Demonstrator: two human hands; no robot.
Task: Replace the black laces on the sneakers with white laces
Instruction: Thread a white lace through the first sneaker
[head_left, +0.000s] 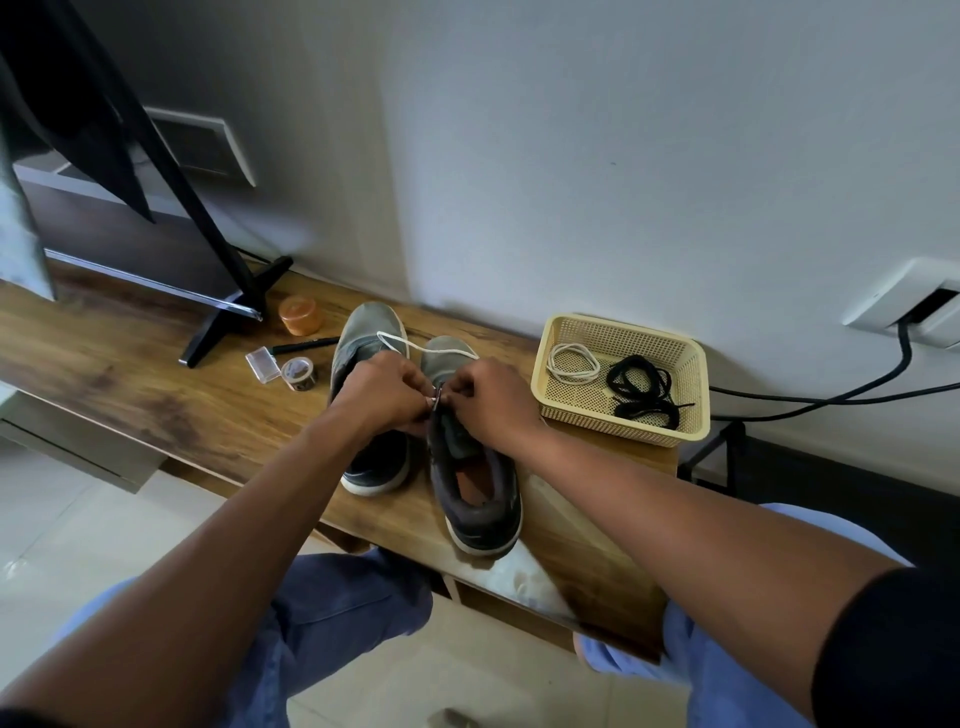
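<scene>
Lace (415, 347), white and limp, loops over the right sneaker (470, 457) on the tabletop (156, 395), so we pinch it near its stiff tip (left hand (382, 392) and right hand (491, 402) both closed on it).

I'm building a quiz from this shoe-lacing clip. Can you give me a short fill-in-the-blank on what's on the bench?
1. Both hands, the left hand and the right hand, work a ____ lace at the right sneaker.
2. The black laces lie in the ____ basket.
3. Beside them in the basket lies a coiled ____ lace.
4. The orange jar stands ____ of the left sneaker.

Missing words: white; yellow; white; left
</scene>
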